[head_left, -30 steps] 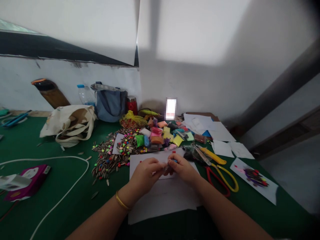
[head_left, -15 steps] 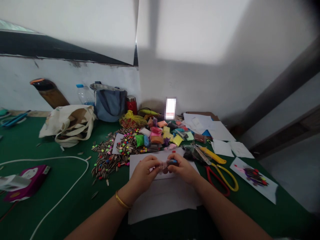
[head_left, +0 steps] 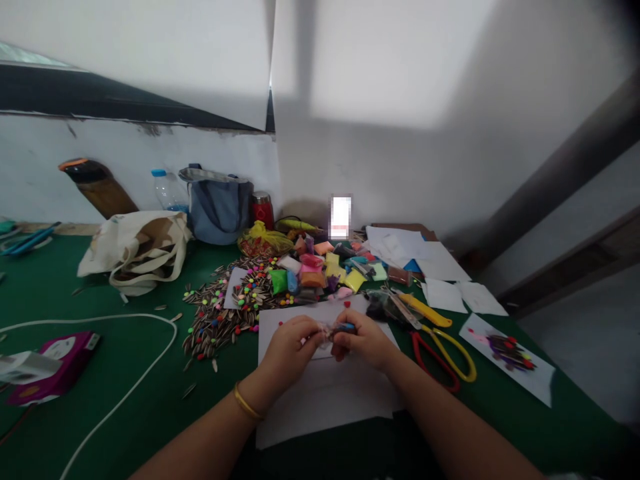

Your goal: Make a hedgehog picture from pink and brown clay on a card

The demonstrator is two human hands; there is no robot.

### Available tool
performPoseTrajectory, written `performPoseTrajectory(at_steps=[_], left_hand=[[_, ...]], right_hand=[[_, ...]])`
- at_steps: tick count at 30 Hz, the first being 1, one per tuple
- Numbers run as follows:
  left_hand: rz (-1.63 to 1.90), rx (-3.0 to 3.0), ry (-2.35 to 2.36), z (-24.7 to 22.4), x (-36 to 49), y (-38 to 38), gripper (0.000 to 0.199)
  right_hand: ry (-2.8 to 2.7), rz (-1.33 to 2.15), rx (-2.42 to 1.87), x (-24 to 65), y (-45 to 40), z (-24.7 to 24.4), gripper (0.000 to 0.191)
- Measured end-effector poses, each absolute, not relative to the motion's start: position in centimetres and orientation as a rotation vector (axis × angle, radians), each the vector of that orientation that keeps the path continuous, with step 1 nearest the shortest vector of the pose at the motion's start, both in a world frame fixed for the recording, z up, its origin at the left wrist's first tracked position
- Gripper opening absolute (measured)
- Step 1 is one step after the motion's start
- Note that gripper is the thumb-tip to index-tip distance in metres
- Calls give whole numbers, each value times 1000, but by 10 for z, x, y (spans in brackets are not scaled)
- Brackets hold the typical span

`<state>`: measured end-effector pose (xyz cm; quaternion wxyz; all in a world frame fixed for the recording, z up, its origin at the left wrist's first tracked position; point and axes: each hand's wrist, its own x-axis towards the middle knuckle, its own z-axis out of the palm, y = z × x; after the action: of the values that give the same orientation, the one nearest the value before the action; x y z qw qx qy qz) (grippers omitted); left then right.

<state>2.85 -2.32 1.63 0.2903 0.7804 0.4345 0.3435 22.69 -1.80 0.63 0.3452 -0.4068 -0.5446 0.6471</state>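
I have the left hand [head_left: 290, 343] pinching a crinkled, clear-plastic packet [head_left: 325, 331] at its fingertips, the right hand's [head_left: 365, 339] fingers clamped on a small blue object [head_left: 345, 327] beside it.

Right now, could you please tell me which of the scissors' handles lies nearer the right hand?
The red handle; the yellow handle reaches farther from the right hand.

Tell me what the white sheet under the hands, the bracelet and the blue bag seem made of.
White sheet: probably paper, matte, lying thin and flat.
Bracelet: gold-coloured with a slight sheen, perhaps metal, though plastic is possible.
Blue bag: likely cloth, matte, judging by its soft shape and drooping handle.
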Motion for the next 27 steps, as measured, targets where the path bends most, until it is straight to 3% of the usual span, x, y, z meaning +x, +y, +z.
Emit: performPoseTrajectory(at_steps=[7, 16, 27], left_hand=[[944, 1835, 1092, 13, 27, -20, 17], [851, 1556, 1001, 15, 31, -21, 32], [818, 1361, 968, 28, 29, -22, 20]], right_hand=[[-1444, 1554, -1057, 232, -14, 9, 43], [-1438, 1551, -1081, 236, -10, -1, 32], [-1482, 1470, -1061, 231, -13, 2, 40]])
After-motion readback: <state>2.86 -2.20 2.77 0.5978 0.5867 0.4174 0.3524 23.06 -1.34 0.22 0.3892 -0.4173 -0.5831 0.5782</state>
